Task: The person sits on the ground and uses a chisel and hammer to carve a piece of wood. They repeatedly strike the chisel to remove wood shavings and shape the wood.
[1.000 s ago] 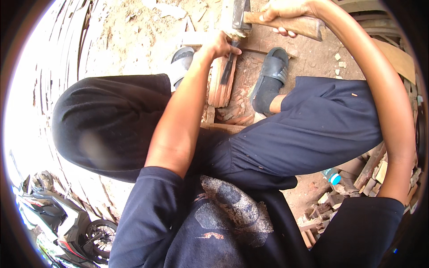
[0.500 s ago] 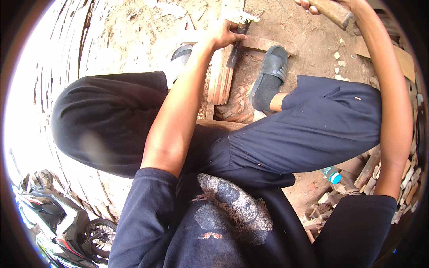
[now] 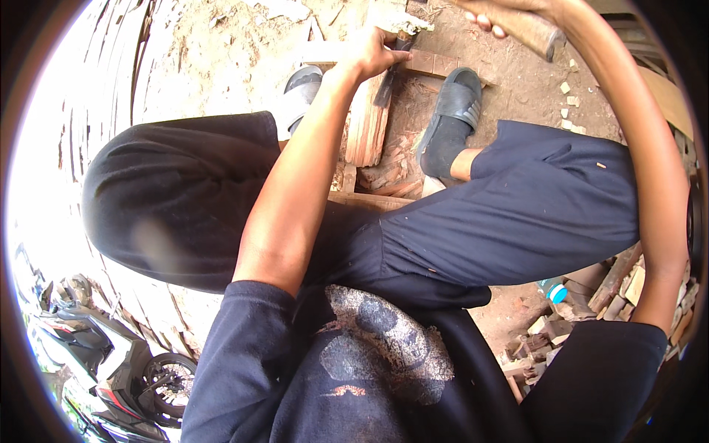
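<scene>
Head view from above: we sit with our dark trousers [image 3: 517, 214] filling the middle of the frame, knees spread to left and right, and our dark printed shirt [image 3: 369, 362] across the bottom. Bare sandy ground [image 3: 221, 66] covers the upper left. At the lower left edge a parked motorbike [image 3: 125, 376] shows a wheel and bodywork. Our black sandals [image 3: 450, 118] sit at upper centre, one on each side of the work. Between them stands a reddish wooden block [image 3: 367, 125], its long axis running up and down the frame, its far end pointing to the top edge. A dark metal blade [image 3: 386, 85] lies along the block's right side, with the same up-and-down axis and its top end under our fingers. Our left hand [image 3: 373, 50], at top centre, is clenched around the blade's upper end. Our right hand [image 3: 509, 9], at the top edge right of centre, is closed around a wooden mallet [image 3: 535, 33], whose head slants down to the right. Wood offcuts [image 3: 546, 332] lie scattered at lower right, beside a small blue-capped bottle [image 3: 552, 289].
</scene>
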A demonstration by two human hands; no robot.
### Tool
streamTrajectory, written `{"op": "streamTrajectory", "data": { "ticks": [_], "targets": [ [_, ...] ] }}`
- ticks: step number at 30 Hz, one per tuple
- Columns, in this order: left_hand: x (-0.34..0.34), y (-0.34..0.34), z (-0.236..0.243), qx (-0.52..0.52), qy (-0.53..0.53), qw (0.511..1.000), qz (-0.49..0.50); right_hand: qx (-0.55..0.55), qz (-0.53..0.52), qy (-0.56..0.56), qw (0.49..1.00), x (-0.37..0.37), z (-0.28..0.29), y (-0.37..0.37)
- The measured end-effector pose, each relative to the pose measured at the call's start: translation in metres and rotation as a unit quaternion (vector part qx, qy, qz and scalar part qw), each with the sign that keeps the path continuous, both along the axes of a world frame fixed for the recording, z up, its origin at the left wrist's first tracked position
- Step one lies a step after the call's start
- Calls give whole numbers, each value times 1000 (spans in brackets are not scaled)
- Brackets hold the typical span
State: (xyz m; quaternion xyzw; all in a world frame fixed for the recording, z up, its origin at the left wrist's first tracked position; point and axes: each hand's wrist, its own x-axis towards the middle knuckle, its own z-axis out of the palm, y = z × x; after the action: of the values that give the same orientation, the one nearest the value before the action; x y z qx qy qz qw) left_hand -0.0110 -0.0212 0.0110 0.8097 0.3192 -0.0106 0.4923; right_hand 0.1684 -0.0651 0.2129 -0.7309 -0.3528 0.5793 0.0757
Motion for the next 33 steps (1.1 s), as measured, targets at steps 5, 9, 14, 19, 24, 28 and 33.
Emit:
{"op": "streamTrajectory", "data": {
  "ticks": [5,9,14,19,24,28,33],
  "targets": [
    [-3,2,9,-23,-5,1000,-5,79,-118,-26,989,8,4,6],
    [-4,2,13,-19,3,1000,20,57,-56,-23,997,-24,-2,-10],
    [-1,5,4,-66,3,997,27,16,2,5,1000,-12,-10,-9],
    [-7,9,-6,-74,-3,996,57,155,-107,-22,982,-18,9,-3],
    [-3,9,3,-60,17,998,25,100,-109,-4,989,-20,-17,-5],
    [-7,-5,-8,-5,21,1000,-1,-32,68,-2,997,-18,-24,-11],
    [-19,-5,-29,-46,46,998,-23,-27,10,-2,1000,-26,-4,-10]
  ]
}}
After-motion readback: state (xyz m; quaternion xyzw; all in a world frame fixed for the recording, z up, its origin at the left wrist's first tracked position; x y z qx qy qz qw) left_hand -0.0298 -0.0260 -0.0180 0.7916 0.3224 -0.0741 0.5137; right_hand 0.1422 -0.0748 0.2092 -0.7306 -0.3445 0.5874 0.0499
